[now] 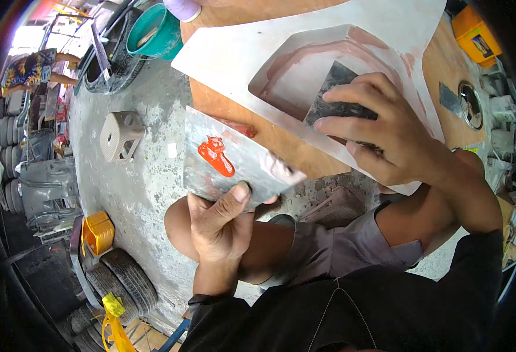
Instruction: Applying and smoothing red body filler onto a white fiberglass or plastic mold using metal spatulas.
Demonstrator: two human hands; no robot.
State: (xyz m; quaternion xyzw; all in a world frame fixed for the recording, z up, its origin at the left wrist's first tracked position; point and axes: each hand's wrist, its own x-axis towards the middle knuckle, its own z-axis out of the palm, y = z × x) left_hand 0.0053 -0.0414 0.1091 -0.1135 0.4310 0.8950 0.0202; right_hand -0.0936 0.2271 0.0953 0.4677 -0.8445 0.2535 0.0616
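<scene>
My left hand (220, 217) is closed on the near edge of a flat grey mixing plate (202, 129), thumb on top. A glossy blob of red-orange putty (217, 157) lies on it. Pinched in my right hand (381, 126) is a dark, flat spreader (331, 88); it is tilted over the recess of a white panel (234, 53), and whether its edge touches the surface cannot be seen. Pinkish filler (366, 40) is smeared around the walls and rim of the recess. Part of the panel is hidden behind my right hand.
The panel rests on a wooden table (305, 155). A grey blade (449, 98) and a round tin (470, 105) sit at its right. A beige stool (122, 136), a teal bucket (155, 32), tyres (130, 281) and a yellow container (98, 233) stand left. Another person (32, 67) is far left.
</scene>
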